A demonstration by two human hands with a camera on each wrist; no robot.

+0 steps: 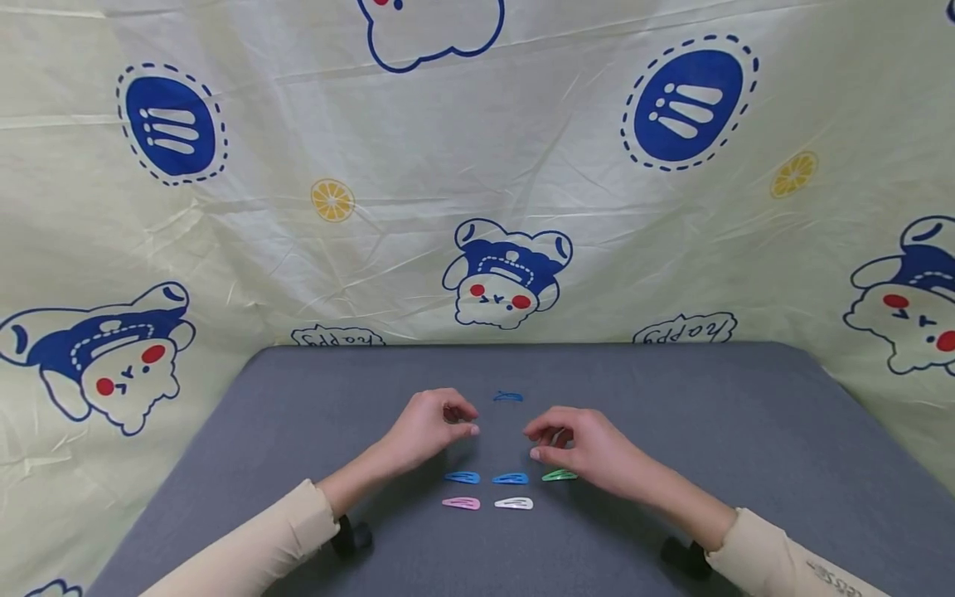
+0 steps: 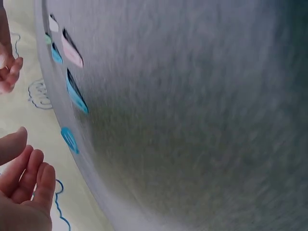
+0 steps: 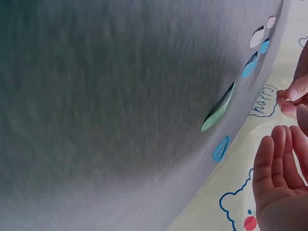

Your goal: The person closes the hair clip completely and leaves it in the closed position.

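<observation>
Both hands hover above the table, fingers loosely bent, with nothing held. In the head view the left hand (image 1: pixel 436 427) is up and left of a blue snap hair clip (image 1: pixel 462 478). The right hand (image 1: pixel 585 444) hangs over a green hair clip (image 1: pixel 559 475), covering part of its right side. Between them lies a second blue hair clip (image 1: pixel 511 478). Nearer the front are a pink hair clip (image 1: pixel 461 503) and a white hair clip (image 1: pixel 514 503). Farther back, beyond the fingertips, sits another blue clip (image 1: pixel 508 397), which looks spread apart.
The clips lie on a dark grey table (image 1: pixel 298 398). Behind it hangs a pale cloth (image 1: pixel 403 149) printed with cartoon figures and orange slices. Dark wrist devices (image 1: pixel 351 537) show below the beige sleeves (image 1: pixel 254 539).
</observation>
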